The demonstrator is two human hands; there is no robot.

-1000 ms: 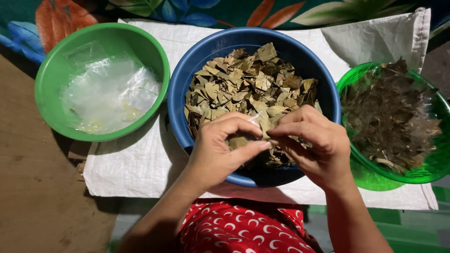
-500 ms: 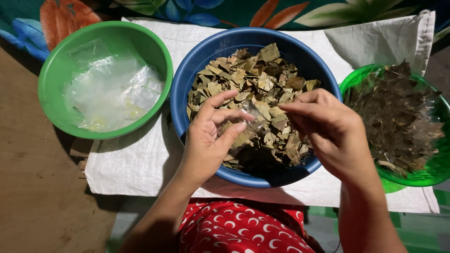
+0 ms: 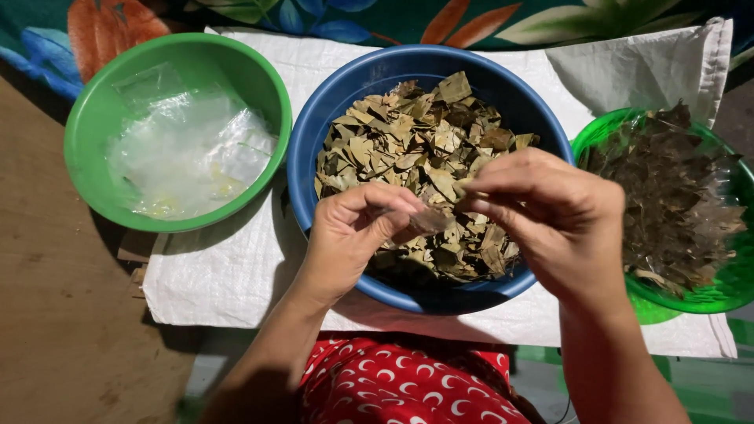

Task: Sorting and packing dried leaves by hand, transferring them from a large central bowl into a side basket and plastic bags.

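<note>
My left hand and my right hand meet over the near side of a blue bowl that is full of dried, tan-green leaf pieces. A small clear plastic bag is stretched between them. The left thumb and fingers pinch one end of it. The right fingertips are pressed together at its other edge. Whether anything lies inside the bag is unclear.
A green bowl at the left holds several clear plastic bags. At the right, a translucent green bowl holds darker dried leaves. All three stand on a white woven cloth. A brown wooden surface lies to the left.
Both hands were bunched together low over the bowl's near rim. They have since drawn a little apart and lifted, with the clear bag showing between them.
</note>
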